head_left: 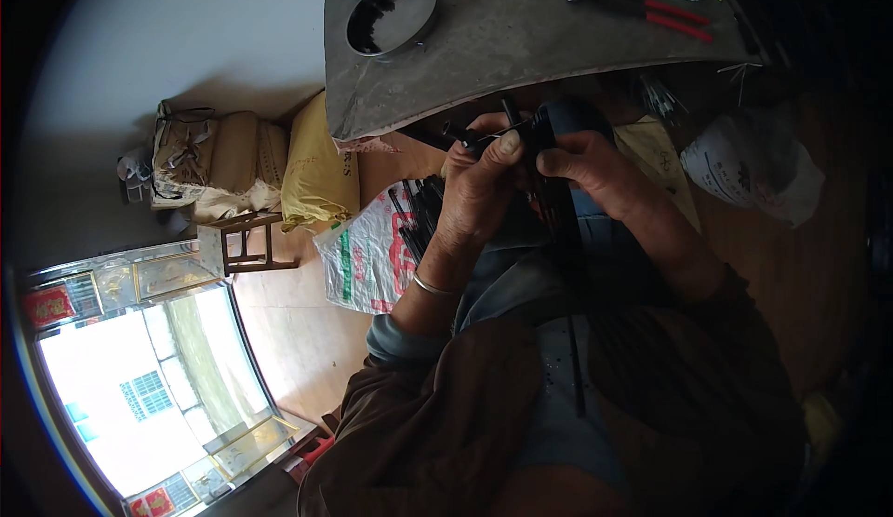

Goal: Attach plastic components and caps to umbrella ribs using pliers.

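Note:
In front of my lap, both hands are closed on a long dark rod-like piece (561,214), whose thin end runs down over my clothes. My left hand (479,177) grips its upper part, thumb pressed on top. A short black tube (458,133) and a thin wire-like strip stick out by that thumb. My right hand (593,171) pinches the rod-like piece from the other side, thumb against it. The exact kind of this piece is too dark to make out. Several black rods (421,210) lie on a white printed sack (365,252) beside my left forearm.
Ahead is a grey-covered table (502,42) with a round metal tray (393,16) of small black parts and red-handled pliers (651,13). A clear plastic bag (749,168) sits at right. Yellow sack (321,163) and wooden stool (249,245) stand at left.

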Available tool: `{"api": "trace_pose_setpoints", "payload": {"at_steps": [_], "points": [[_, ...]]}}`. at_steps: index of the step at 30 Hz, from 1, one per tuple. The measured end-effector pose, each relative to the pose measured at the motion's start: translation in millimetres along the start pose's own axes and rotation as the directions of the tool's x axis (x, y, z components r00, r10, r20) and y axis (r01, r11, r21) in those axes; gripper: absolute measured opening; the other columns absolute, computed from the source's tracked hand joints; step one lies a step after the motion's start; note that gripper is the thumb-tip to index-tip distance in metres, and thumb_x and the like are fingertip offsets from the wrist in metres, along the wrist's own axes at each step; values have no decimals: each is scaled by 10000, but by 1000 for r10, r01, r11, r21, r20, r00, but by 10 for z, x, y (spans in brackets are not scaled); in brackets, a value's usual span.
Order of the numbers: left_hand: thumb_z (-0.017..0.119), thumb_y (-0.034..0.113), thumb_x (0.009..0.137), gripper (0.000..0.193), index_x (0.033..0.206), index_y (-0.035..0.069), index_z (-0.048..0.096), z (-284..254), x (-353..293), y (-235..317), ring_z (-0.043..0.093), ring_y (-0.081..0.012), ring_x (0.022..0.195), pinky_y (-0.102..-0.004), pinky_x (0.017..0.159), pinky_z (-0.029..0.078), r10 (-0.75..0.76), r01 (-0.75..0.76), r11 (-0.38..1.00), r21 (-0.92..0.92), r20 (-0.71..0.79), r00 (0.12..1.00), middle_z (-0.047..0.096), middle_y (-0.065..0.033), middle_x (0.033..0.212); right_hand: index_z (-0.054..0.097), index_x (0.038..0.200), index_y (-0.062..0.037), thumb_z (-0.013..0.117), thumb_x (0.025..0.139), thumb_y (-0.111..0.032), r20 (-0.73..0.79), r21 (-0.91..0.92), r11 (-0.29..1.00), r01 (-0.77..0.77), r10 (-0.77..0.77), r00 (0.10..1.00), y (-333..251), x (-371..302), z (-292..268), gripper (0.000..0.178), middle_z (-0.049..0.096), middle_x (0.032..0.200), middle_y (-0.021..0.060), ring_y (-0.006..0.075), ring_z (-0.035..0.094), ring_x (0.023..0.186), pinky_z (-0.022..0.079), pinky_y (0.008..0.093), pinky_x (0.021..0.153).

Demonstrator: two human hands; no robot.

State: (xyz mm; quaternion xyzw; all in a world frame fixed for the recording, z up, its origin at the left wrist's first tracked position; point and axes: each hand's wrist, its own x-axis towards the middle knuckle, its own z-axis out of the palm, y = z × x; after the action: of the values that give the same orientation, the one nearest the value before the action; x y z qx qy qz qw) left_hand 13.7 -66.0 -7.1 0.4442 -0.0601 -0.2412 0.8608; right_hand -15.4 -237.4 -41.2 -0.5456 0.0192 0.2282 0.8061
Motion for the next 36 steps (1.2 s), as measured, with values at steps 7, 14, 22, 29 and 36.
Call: {"api": "trace_pose_setpoints", "payload": {"at_steps": [7, 14, 22, 29, 36], "points": [[659, 210, 888, 260, 1077, 40, 601, 49, -68, -8, 534, -53, 653, -206, 584, 449, 25, -23, 995, 99, -14, 1000, 603, 10, 769, 641, 860, -17, 698, 843, -362, -41, -41, 999, -21, 20, 999, -59, -101, 93, 351, 593, 733, -8, 54, 545, 692, 434, 213, 605], [613, 154, 909, 201, 1050, 12, 597, 102, -84, 46, 572, -81, 562, -214, 503, 471, 109, -70, 953, 295, -118, 987, 617, -26, 733, 514, 1106, 5, 645, 879, -106, -133, 14, 956, 292, -287, 949, -173, -83, 345, 285, 620, 902, 70, 139, 635, 742, 525, 269, 670], [613, 215, 921, 288, 1127, 23, 556, 32, -78, -22, 546, -81, 493, -203, 439, 443, 223, -189, 963, 194, -170, 960, 625, -44, 748, 484, 1145, 10, 619, 891, -76, -153, 114, 927, 358, -340, 928, -140, -66, 476, 300, 588, 882, 63, 110, 582, 651, 493, 249, 532], [677, 85, 854, 80, 847, 8, 656, 10, -2, -11, 564, -38, 725, -199, 676, 469, 404, -283, 812, 510, -141, 904, 640, 5, 757, 485, 1177, -7, 590, 910, -76, -153, 59, 931, 361, -348, 925, -120, -59, 465, 295, 575, 866, 46, 91, 540, 611, 462, 236, 501], [576, 254, 940, 297, 1092, -2, 580, 6, 26, 95, 543, -70, 727, -220, 635, 453, 383, -286, 855, 432, -156, 911, 614, -54, 884, 491, 1171, -17, 596, 913, -111, -140, 25, 930, 367, -361, 922, -143, -46, 487, 294, 565, 829, 35, 88, 534, 599, 451, 233, 495]]}}
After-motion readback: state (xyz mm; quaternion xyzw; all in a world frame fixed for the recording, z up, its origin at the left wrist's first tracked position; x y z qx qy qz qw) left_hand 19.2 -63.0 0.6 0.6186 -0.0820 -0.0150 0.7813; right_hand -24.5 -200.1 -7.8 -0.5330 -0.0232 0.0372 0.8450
